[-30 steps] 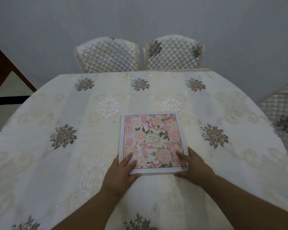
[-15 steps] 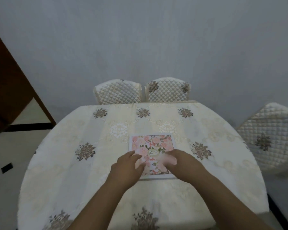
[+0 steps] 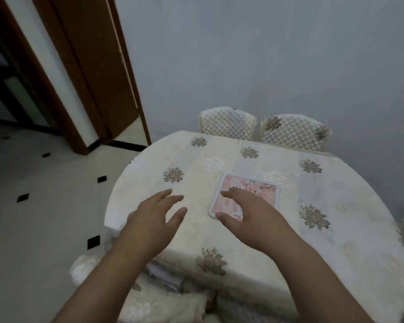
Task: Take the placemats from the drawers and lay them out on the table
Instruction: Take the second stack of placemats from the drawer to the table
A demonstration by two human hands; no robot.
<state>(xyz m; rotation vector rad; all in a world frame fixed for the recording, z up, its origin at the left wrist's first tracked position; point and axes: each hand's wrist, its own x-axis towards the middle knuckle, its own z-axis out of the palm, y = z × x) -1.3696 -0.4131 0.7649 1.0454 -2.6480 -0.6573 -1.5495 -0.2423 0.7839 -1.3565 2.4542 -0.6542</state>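
A square pink floral placemat with a white border lies flat on the round table, which is covered by a cream floral cloth. My right hand hovers over the placemat's near part with fingers spread and holds nothing. My left hand is raised over the table's left edge, apart from the placemat, fingers loosely spread and empty. The frame is blurred by head motion.
Two quilted cream chairs stand at the table's far side against a grey wall. A cushioned seat sits below the near edge. To the left are a brown door frame and white floor tiles with black insets.
Both hands lifted off the placemat and drew back, the left moving out to the left. The view pulled away from the table and swung left, bringing the doorway and floor into sight.
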